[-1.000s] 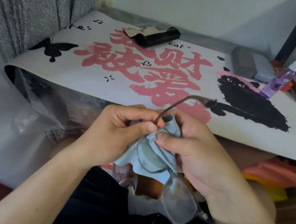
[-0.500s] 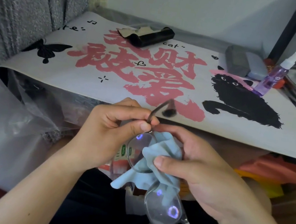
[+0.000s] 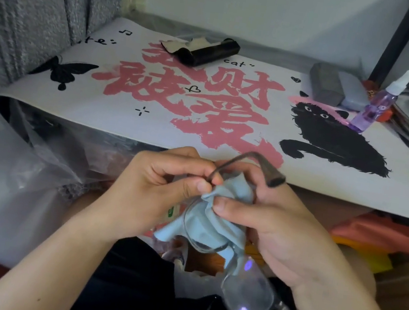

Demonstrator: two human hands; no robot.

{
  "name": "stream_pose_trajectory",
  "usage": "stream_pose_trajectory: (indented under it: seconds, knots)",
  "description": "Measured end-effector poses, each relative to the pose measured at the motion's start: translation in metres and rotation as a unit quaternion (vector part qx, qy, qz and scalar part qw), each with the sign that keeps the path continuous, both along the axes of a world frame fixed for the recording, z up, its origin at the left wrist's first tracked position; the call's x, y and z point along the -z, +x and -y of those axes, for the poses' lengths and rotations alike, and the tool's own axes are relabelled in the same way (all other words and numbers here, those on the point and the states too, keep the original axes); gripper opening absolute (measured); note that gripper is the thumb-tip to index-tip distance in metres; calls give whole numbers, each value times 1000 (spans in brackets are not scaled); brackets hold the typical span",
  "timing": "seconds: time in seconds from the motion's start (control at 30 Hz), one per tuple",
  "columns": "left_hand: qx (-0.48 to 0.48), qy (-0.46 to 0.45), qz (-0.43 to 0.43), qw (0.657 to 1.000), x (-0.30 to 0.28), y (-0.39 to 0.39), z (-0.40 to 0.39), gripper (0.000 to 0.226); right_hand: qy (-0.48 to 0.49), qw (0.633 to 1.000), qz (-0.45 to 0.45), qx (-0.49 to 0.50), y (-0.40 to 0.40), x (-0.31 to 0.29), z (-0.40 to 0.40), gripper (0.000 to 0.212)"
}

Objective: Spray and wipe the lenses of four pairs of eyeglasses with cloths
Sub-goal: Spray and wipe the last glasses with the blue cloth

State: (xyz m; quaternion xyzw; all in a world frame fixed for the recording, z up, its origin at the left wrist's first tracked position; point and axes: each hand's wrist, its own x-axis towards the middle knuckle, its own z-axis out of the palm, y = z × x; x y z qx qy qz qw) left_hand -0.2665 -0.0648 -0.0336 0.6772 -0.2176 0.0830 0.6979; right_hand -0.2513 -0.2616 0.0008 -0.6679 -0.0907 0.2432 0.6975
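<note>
Landmark: white desk mat (image 3: 227,137) printed with pink brush characters, a black cat and a black butterfly, lying flat on the desk.

Thin dark-framed eyeglasses with clear lenses (image 3: 245,295): held in front of the mat's near edge, over the lap. One temple arm curves up across the mat's near edge; one lens hangs lowest and uncovered, the other is wrapped in cloth.

Pale blue soft wiping cloth (image 3: 217,221): bunched around the upper lens, just in front of the mat's near edge, between both hands.

Left hand (image 3: 155,190): fingers curled, thumb and forefinger pinching the frame at the base of the raised temple arm.

Right hand (image 3: 275,225): thumb and fingers pressed onto the cloth, pinching the covered lens through it.

Clear purple spray bottle with white nozzle (image 3: 379,102): leaning at the mat's far right corner.

Grey oblong glasses case (image 3: 326,83) and pale blue-grey case (image 3: 351,91): side by side at the mat's far right, just beside the bottle.

Black open glasses case with beige cloth (image 3: 204,50): at the mat's far edge, centre.

Grey curtain (image 3: 34,7): hanging beside the mat's left end.
</note>
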Motion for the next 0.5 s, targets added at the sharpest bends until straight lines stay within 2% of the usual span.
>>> stream_pose_trajectory:
  seconds: [0.23, 0.37, 0.5]
  knots:
    - [-37, 49, 56, 997, -2, 0, -7, 17, -5, 1000, -22, -7, -15, 13, 15, 53]
    - [-50, 33, 61, 996, -2, 0, -6, 20, 18, 999, -48, -11, -16, 11, 13, 47]
    - [-25, 13, 56, 998, -3, 0, -4, 18, 64, 989, -111, -72, -16, 11, 7, 56]
